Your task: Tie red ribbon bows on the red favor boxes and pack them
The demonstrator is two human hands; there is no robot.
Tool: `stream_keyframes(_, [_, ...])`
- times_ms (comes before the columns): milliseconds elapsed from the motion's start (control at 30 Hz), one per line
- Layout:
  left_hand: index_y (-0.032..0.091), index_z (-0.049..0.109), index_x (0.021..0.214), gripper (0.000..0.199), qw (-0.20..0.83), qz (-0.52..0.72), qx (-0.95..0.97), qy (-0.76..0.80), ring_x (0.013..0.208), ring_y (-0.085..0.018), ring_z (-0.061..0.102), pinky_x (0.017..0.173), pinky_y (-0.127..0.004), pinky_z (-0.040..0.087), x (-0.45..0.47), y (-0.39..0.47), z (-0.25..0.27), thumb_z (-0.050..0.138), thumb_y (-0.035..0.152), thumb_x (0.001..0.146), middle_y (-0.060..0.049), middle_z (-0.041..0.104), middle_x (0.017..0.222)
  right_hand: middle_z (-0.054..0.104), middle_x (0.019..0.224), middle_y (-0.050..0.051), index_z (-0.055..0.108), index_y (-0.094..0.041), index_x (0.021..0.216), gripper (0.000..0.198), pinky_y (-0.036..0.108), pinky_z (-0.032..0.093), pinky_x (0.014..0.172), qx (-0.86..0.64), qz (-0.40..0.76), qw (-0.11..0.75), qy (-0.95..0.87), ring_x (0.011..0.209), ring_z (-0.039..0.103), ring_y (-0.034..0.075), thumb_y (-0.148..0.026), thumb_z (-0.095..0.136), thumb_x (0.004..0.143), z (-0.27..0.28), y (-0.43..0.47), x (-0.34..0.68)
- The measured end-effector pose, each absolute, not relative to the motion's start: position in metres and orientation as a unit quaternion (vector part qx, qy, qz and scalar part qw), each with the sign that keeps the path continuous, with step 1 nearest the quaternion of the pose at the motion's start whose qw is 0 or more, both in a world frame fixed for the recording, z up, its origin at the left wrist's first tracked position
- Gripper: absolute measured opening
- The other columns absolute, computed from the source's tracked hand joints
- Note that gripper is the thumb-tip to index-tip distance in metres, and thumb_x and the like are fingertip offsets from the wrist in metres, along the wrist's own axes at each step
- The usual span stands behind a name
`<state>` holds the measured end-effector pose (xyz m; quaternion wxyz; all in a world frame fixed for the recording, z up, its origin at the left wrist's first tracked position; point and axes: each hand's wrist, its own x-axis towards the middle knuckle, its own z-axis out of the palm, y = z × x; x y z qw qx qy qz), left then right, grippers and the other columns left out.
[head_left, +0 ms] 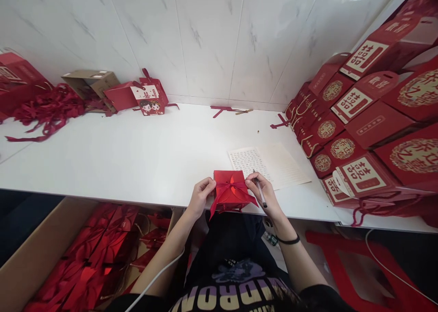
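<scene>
Here, one square red gift box with one glossy ribbon is at the white desk's near edge. The left hand pinches the box's left side; the right hand grips one slim pen at its right. A near-left cardboard carton contains ribbon-tied red boxes, too crowded to count.

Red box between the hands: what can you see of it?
The red box looks like smooth card, squarish and closed, with curved flaps on top. A darker ribbon crosses it, tails spreading by the near corners. The left hand and right hand are at its sides, by the near edge of the table.
</scene>
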<state>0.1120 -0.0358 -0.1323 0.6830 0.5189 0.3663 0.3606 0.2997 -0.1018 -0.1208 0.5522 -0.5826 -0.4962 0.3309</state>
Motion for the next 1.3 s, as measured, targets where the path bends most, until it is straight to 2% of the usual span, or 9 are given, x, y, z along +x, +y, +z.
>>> stream_keyframes(300, [0.017, 0.045, 0.058, 0.037, 0.671, 0.326, 0.572, 0.341, 0.055, -0.010, 0.040, 0.056, -0.024, 0.034, 0.103, -0.030, -0.123, 0.058, 0.049, 0.074, 0.003, 0.044, 0.056, 0.047, 0.063, -0.003, 0.051, -0.020, 0.082, 0.031, 0.026, 0.044, 0.057, -0.568, 0.326, 0.578, -0.487, 0.058, 0.048, 0.013, -0.051, 0.056, 0.081, -0.125, -0.103, 0.296])
stream_keyframes(567, [0.018, 0.044, 0.057, 0.037, 0.586, 0.261, 0.652, 0.405, 0.055, -0.012, 0.043, 0.058, -0.026, 0.035, 0.097, -0.027, -0.125, 0.044, 0.046, 0.080, 0.003, 0.046, 0.055, 0.053, 0.070, 0.000, 0.053, -0.019, 0.084, 0.032, 0.027, 0.045, 0.059, -0.585, 0.302, 0.574, -0.488, 0.060, 0.051, 0.014, -0.051, 0.056, 0.082, -0.122, -0.109, 0.296])
stream_keyframes(667, [0.018, 0.049, 0.064, 0.029, 0.495, 0.310, 0.671, 0.457, 0.066, -0.014, 0.051, 0.068, -0.028, 0.040, 0.088, -0.021, -0.110, 0.043, 0.041, 0.082, 0.000, 0.052, 0.064, 0.056, 0.070, 0.002, 0.053, -0.019, 0.090, 0.032, 0.029, 0.046, 0.062, -0.595, 0.272, 0.562, -0.506, 0.064, 0.055, 0.016, -0.051, 0.049, 0.087, -0.119, -0.116, 0.302])
stream_keyframes(767, [0.020, 0.052, 0.085, 0.021, 0.394, 0.362, 0.727, 0.430, 0.089, -0.017, 0.055, 0.085, -0.031, 0.043, 0.084, -0.019, -0.080, 0.044, 0.039, 0.084, -0.003, 0.057, 0.087, 0.059, 0.068, 0.002, 0.052, -0.019, 0.091, 0.032, 0.029, 0.046, 0.065, -0.614, 0.224, 0.570, -0.499, 0.066, 0.057, 0.016, -0.051, 0.046, 0.089, -0.117, -0.126, 0.317])
stream_keyframes(833, [0.021, 0.052, 0.102, 0.028, 0.344, 0.293, 0.816, 0.361, 0.108, -0.020, 0.050, 0.097, -0.035, 0.039, 0.087, -0.021, -0.058, 0.048, 0.041, 0.082, -0.006, 0.055, 0.109, 0.059, 0.066, 0.002, 0.052, -0.019, 0.089, 0.033, 0.028, 0.046, 0.063, -0.639, 0.181, 0.573, -0.480, 0.065, 0.056, 0.016, -0.051, 0.046, 0.089, -0.119, -0.133, 0.329])
stream_keyframes(933, [0.026, 0.043, 0.126, 0.063, 0.270, 0.108, 0.914, 0.284, 0.129, -0.029, 0.033, 0.106, -0.045, 0.032, 0.099, -0.025, -0.038, 0.062, 0.051, 0.071, -0.008, 0.038, 0.138, 0.059, 0.065, 0.002, 0.053, -0.019, 0.086, 0.034, 0.026, 0.044, 0.059, -0.684, 0.113, 0.553, -0.461, 0.061, 0.056, 0.016, -0.051, 0.045, 0.089, -0.123, -0.148, 0.349])
stream_keyframes(1033, [0.028, 0.030, 0.139, 0.091, 0.209, 0.005, 0.943, 0.261, 0.134, -0.036, 0.022, 0.105, -0.051, 0.030, 0.112, -0.024, -0.036, 0.069, 0.053, 0.060, -0.010, 0.026, 0.147, 0.059, 0.064, 0.002, 0.053, -0.019, 0.084, 0.032, 0.025, 0.043, 0.055, -0.721, 0.056, 0.514, -0.461, 0.056, 0.055, 0.016, -0.050, 0.044, 0.089, -0.132, -0.167, 0.367])
stream_keyframes(1200, [0.027, 0.032, 0.138, 0.081, 0.197, -0.017, 0.946, 0.256, 0.123, -0.031, 0.040, 0.100, -0.045, 0.038, 0.122, -0.015, -0.045, 0.062, 0.052, 0.067, -0.010, 0.040, 0.137, 0.059, 0.062, 0.002, 0.053, -0.019, 0.080, 0.024, 0.024, 0.043, 0.051, -0.721, -0.110, 0.442, -0.522, 0.053, 0.056, 0.015, -0.036, 0.042, 0.092, -0.164, -0.187, 0.381])
stream_keyframes(1300, [0.026, 0.033, 0.137, 0.078, 0.205, -0.004, 0.941, 0.271, 0.123, -0.029, 0.041, 0.100, -0.042, 0.039, 0.126, -0.014, -0.045, 0.060, 0.052, 0.069, -0.009, 0.043, 0.135, 0.056, 0.058, 0.002, 0.052, -0.020, 0.072, 0.023, 0.027, 0.041, 0.052, -0.712, -0.213, 0.425, -0.517, 0.052, 0.054, 0.017, -0.030, 0.042, 0.090, -0.182, -0.184, 0.380])
